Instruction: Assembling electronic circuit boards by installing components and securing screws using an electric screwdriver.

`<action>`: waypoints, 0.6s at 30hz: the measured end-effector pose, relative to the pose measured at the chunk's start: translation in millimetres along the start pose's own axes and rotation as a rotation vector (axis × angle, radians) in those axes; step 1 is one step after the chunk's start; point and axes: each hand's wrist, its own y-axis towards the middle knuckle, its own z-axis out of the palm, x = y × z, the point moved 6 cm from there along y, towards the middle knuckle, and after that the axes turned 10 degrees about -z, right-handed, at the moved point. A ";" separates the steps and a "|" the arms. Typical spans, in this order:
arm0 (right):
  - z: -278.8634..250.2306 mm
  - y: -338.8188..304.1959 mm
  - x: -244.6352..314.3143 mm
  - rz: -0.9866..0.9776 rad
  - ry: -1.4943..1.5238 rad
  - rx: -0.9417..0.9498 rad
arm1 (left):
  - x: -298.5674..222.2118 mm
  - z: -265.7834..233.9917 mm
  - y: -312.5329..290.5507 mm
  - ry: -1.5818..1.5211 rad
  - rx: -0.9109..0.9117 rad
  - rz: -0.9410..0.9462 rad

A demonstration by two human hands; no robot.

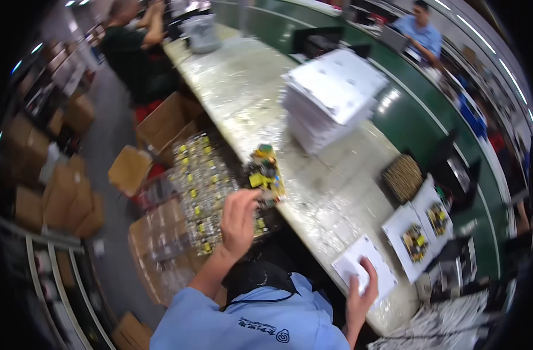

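Note:
My left hand [238,223] is closed at the near end of a circuit board [265,174], with fingertips at its edge. The board carries yellow, green and dark parts and overlaps the left edge of the table. Motion blurs the exact grip. My right hand [361,294] has thumb and fingers apart over the near corner of a white flat panel [368,265], holding nothing I can see. Just beyond it lie two white panels, each bearing a circuit board [415,244].
A tall stack of white panels [336,84] stands on the pale, shiny table [243,76]. Left of the table, a wide array of circuit boards [199,186] sits beside cardboard boxes [164,122]. White cables [441,318] lie lower right. Two other people work farther off.

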 end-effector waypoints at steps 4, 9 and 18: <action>27.7 18.4 9.2 -0.019 0.539 0.049 | -57.6 51.4 -34.2 -0.255 0.267 0.165; -15.8 21.0 -10.5 0.109 0.692 -0.192 | -101.4 103.4 -68.8 -0.583 0.770 0.331; -58.5 -37.9 -53.8 0.453 0.661 -0.377 | -121.5 145.4 -114.8 -0.592 1.242 0.644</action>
